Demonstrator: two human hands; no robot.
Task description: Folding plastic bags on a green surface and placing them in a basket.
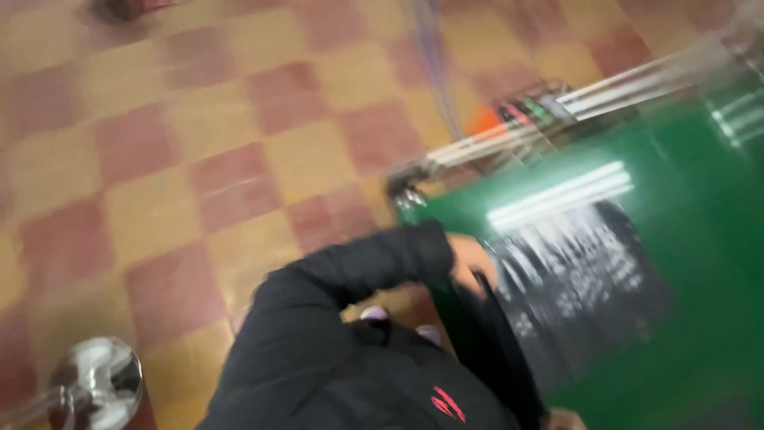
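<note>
Head view, badly blurred, tilts down over a floor of red and yellow check tiles. Right of that floor stands the green table, glossy, with a white streak of light on it and a dark mat speckled white lying on its top. Along the table's far edge run pale rails, with a small box of red and green spots and an orange blob beside them. At the table's near corner my black sleeve bends up, and my left hand sits at the mat's left edge, touching a black strap that hangs down along the table's side; whether my fingers are closed on it I cannot tell through the blur. A bit of my right hand shows at the table's bottom edge, its fingers hidden. Far left of the table, low, stands a shiny metal post top.
</note>
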